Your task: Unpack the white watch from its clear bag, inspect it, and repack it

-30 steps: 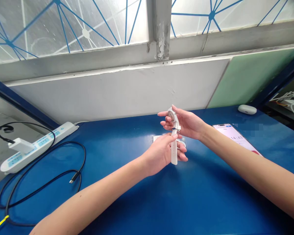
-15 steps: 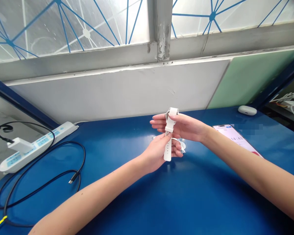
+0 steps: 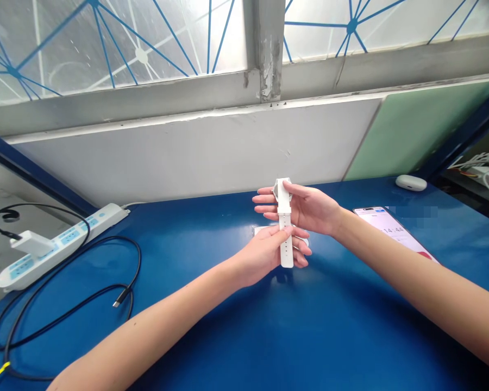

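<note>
Head view looks down on a blue desk (image 3: 228, 331) that stands against a pale wall under a window with blue lines. Both arms reach forward, and the two hands meet above the middle of the desk, toward its far edge.

Between them is a white watch (image 3: 284, 209), held in the air and not resting on the desk. Its strap (image 3: 287, 255) hangs almost straight down. The right hand (image 3: 309, 209) grasps the upper part: the thumb lies across the top of the watch and the fingers are spread behind it, pointing to the left. The left hand (image 3: 263, 254) is closed on the lower strap, with the thumb in front and the fingers behind. The loose end of the strap shows just below these fingers.

A small clear plastic bag (image 3: 259, 230) lies on the desk directly behind the left hand and is mostly hidden by it.

Near the right edge of the desk a phone (image 3: 395, 231) lies flat with its screen lit, beside the right forearm. A white earbud case (image 3: 411, 182) sits at the far right corner. At the left edge a white power strip (image 3: 65, 234) lies at an angle with a white charger (image 3: 26, 243) plugged in, and a black cable (image 3: 69, 304) loops over the desk close to it.
</note>
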`<state>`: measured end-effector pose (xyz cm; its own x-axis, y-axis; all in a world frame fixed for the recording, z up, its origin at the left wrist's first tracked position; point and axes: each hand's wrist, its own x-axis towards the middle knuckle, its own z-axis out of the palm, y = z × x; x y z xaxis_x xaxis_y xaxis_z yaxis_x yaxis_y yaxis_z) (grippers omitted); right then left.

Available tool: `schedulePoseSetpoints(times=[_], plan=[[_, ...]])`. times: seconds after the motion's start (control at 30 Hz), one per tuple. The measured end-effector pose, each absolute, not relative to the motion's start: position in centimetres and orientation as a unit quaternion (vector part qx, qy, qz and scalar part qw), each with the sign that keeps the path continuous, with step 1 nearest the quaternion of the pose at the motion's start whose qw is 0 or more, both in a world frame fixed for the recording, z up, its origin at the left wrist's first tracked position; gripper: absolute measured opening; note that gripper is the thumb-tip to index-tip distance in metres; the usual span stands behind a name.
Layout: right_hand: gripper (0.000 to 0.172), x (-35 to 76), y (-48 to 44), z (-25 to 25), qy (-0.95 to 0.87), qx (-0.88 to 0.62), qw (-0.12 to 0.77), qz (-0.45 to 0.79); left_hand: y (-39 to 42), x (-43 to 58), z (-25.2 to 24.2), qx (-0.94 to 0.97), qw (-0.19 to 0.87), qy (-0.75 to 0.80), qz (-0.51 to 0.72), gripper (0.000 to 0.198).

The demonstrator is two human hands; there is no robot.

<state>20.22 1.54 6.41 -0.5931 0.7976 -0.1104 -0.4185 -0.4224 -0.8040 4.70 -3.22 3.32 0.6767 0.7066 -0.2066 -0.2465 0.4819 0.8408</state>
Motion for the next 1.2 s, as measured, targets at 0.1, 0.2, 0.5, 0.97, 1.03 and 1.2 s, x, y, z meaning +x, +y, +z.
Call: schedulePoseSetpoints(times=[0.1, 0.2, 0.5, 0.97, 1.03, 1.2], plan=[[0.046, 20.4, 1.6, 6.5, -0.382, -0.239, 0.363, 0.815, -3.3, 4.7, 3.5, 0.410, 0.830, 0.247, 0.285, 0.035], [0.046, 20.5, 1.6, 6.5, -0.382, -0.238, 0.358, 0.818, -3.3, 4.7, 3.6, 0.403, 0.832, 0.255, 0.285, 0.034], [0.045, 20.5, 1.8, 6.4, -0.384, -0.239, 0.375, 0.809, -2.8, 4.6, 3.0, 0.406, 0.811, 0.288, 0.308, 0.026], [0.053, 20.5, 1.9, 6.5, -0.402, -0.241, 0.348, 0.812, -2.8, 4.2, 3.8, 0.414, 0.825, 0.273, 0.270, 0.033], [0.055, 20.5, 2.0, 6.4, -0.408, -0.245, 0.348, 0.807, -2.9, 4.2, 3.9, 0.414, 0.825, 0.275, 0.271, 0.032], [0.042, 20.6, 2.2, 5.8, -0.438, -0.252, 0.349, 0.789, -3.1, 4.2, 4.0, 0.410, 0.833, 0.265, 0.262, 0.032]])
